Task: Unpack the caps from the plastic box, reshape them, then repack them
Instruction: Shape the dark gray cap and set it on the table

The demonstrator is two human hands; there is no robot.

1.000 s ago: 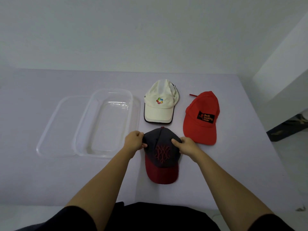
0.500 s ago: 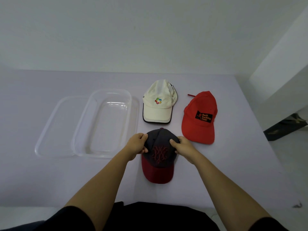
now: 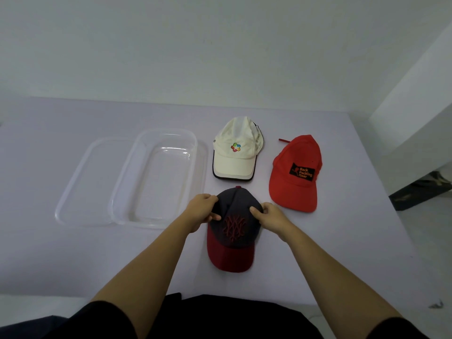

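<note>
now both hands — left hand (image 3: 202,209) and right hand (image 3: 271,216) — pinch the crown of the dark cap with the red brim (image 3: 232,231) on the table (image 3: 73,253) beside the plastic box (image 3: 156,177) — squeeze too hard and it could crease.

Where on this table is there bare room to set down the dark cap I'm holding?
Bare table lies in front of the lid and plastic box, left of your left hand; also right of your right hand, nearer than the red cap; and along the far wall. The box is empty. It is crowded between the dark cap, white cap and red cap.
</note>
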